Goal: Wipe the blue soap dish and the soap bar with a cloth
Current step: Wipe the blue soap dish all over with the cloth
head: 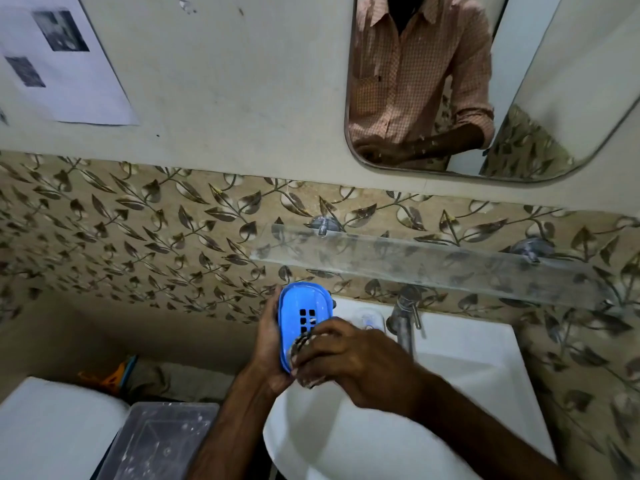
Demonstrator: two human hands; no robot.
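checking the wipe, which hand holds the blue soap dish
The left hand grips the blue soap dish by its edge; the right hand holds the cloth against it.

Two hands are in view, the left hand [268, 344] and the right hand [346, 362], with one blue soap dish [301, 303] and one patterned cloth [303, 341] between them. To the right are one white sink [467, 393] and one tap [403, 317]. On the far wall are one glass shelf [433, 261] on two metal brackets [322, 225], one mirror [554, 81] and one sheet of paper [69, 91] bearing two dark photographs [60, 31], and near left stands one clear plastic box [162, 441].
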